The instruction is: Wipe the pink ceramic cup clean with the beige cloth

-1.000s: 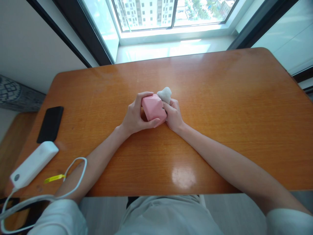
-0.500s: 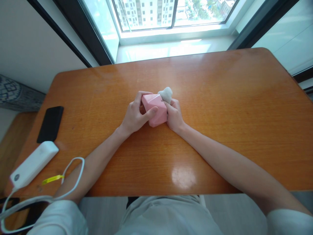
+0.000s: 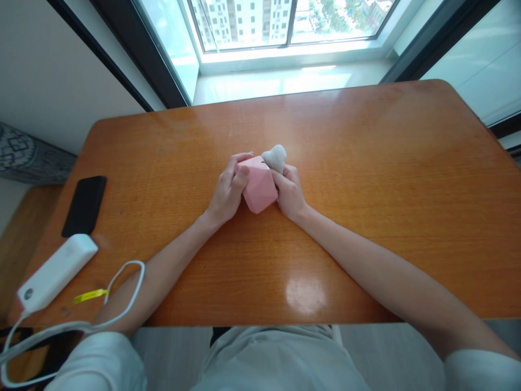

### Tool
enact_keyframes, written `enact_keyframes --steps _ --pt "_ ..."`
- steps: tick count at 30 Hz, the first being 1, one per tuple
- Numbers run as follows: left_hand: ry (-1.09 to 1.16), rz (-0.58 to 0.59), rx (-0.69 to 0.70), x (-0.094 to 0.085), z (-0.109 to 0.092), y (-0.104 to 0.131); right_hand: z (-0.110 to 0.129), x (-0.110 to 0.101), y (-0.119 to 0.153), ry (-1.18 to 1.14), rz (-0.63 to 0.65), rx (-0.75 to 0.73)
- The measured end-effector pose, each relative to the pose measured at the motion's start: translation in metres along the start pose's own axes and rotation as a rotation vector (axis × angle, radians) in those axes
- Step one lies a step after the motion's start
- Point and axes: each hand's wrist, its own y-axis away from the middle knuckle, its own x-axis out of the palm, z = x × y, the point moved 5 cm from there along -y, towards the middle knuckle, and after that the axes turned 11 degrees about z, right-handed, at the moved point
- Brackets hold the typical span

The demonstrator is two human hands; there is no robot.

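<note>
From where I'm standing, the worktop (image 3: 386, 212) takes up most of the room, its brown wood running out on every side of the person's fingers (image 3: 237, 158). Well beyond them, past the far edge, a bright window (image 3: 244, 24) shows a pale building and some greenery. Both bare forearms reach in from the near edge, so that the left hand (image 3: 226, 191) and the right hand (image 3: 290, 191) come close together near the middle. Well to the left of the fingers, on the near side, lies a white oblong unit (image 3: 57, 273), with a white cable (image 3: 140, 282) looping in front of the left forearm. Farther from me than that unit, and also well left of the fingers, a black phone (image 3: 84, 206) lies flat. Between the two hands is a pink faceted block (image 3: 260, 187); the left fingers grip its left side, the thumb on its near upper face. The right fingers are closed on a whitish soft cloth (image 3: 275, 156), which bulges out beyond them against the block's far right corner (how much is bunched inside that fist I can't tell). Smallest is a yellow tag (image 3: 90, 295) on the cable, well to the near left of the fingers.
</note>
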Motion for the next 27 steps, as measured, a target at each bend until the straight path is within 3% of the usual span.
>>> enact_keyframes --steps 3,9,12,14,19,27 --pt "-0.163 -0.030 0.271 -0.004 -0.016 0.002 -0.001 0.001 0.000 -0.006 0.012 0.004" --pt "-0.663 0.147 0.689 -0.005 -0.019 0.011 -0.002 0.000 -0.001 -0.052 -0.012 0.006" --pt "-0.804 0.200 0.710 -0.002 -0.010 0.013 0.001 0.001 0.000 -0.076 -0.016 0.016" --pt "-0.816 0.161 0.724 -0.001 -0.009 0.015 0.002 0.001 0.000 -0.086 -0.025 0.018" --pt "-0.763 0.065 0.761 0.001 -0.016 0.015 0.002 0.001 -0.001 -0.059 -0.010 -0.004" --pt "-0.522 0.001 0.628 -0.005 -0.026 0.008 0.003 0.001 0.001 0.020 0.004 -0.005"
